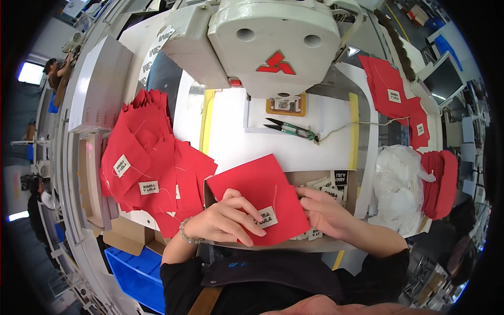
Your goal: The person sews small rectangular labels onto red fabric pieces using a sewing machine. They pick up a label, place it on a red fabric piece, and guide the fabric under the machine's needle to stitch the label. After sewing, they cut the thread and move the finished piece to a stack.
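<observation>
A red fabric piece point(262, 191) lies flat in front of me on a cardboard tray point(310, 178). My left hand point(226, 220) rests on its lower left part, fingers curled beside a small white label point(266, 217) on the fabric. My right hand point(328, 212) pinches the fabric's right edge. Several loose white labels point(328, 186) lie in the tray just beyond my right hand. The white sewing machine head point(273, 42) stands above the white work surface point(236, 136), apart from both hands.
A heap of red labelled pieces point(152, 168) lies at left. Thread snips point(291, 128) rest on the white surface under the machine. More red pieces point(394, 92) and a red stack point(441, 184) sit right, beside a white plastic bag point(396, 184). A blue bin point(136, 273) is lower left.
</observation>
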Tool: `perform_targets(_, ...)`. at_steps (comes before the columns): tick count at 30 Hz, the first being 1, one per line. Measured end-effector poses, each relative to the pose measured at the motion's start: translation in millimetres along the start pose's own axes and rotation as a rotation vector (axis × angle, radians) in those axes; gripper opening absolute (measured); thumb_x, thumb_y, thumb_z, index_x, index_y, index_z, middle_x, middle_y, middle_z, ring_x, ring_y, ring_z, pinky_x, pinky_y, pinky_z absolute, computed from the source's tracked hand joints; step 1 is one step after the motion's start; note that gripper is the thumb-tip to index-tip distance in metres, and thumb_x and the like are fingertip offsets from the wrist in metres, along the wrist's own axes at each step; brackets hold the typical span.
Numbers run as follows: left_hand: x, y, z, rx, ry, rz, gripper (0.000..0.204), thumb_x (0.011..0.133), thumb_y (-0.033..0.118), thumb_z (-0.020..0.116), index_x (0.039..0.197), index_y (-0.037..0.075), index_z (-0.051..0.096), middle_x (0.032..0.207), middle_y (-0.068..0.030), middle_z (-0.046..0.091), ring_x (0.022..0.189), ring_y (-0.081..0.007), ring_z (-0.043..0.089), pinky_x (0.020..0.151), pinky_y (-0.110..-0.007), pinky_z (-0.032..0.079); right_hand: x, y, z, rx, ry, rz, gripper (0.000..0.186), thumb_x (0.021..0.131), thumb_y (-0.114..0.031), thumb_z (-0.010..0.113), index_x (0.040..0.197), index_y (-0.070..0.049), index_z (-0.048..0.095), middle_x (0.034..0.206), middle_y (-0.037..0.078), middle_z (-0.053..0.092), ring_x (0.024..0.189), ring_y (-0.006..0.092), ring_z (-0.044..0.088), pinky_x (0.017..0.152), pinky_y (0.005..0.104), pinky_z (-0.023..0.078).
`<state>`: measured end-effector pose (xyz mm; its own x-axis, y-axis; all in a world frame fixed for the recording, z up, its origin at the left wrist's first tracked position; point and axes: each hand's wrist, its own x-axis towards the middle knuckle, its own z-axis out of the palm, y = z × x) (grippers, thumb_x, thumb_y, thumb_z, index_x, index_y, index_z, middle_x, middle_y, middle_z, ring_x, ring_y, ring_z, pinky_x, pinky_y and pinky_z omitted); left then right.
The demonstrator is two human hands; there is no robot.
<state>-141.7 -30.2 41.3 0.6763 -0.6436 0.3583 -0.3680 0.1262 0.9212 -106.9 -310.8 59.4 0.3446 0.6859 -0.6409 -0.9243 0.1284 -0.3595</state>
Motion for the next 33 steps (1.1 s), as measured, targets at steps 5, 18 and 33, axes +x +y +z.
perform_targets(5, -0.1, 1.2, 1.6, 0.097, -0.020, 0.017, 0.005, 0.082, 0.019, 0.070, 0.078, 0.019, 0.073, 0.100, 0.0034, 0.072, 0.098, -0.0168, 0.058, 0.081, -0.033, 0.027, 18.3, 6.0, 0.8, -0.157, -0.059, 0.110, 0.048, 0.092, -0.015, 0.062, 0.133, 0.002, 0.044, 0.125, 0.011, 0.056, 0.112, 0.0158, 0.056, 0.094, 0.0322, 0.048)
perform_targets(18, 0.8, 15.2, -3.8, 0.472, 0.072, 0.087, 0.007, 0.078, 0.017, 0.068, 0.082, 0.017, 0.074, 0.093, 0.0067, 0.071, 0.088, -0.0113, 0.058, 0.080, -0.032, 0.026, 8.7, 2.2, 6.5, -0.219, 0.047, -0.345, 0.034, 0.099, -0.015, 0.048, 0.131, -0.002, 0.044, 0.124, 0.007, 0.056, 0.111, 0.0123, 0.056, 0.091, 0.0300, 0.049)
perform_targets(33, -1.9, 5.0, 8.8, 0.897, 0.455, -0.230, 0.041, 0.067, 0.004, 0.069, 0.107, 0.007, 0.066, 0.067, -0.0029, 0.059, 0.056, -0.0161, 0.052, 0.056, -0.029, 0.040, -4.7, 16.2, 3.8, -0.036, -0.094, -0.484, 0.064, 0.097, -0.002, 0.046, 0.151, -0.012, 0.012, 0.147, 0.007, 0.035, 0.134, 0.0178, 0.037, 0.109, 0.0387, 0.034)
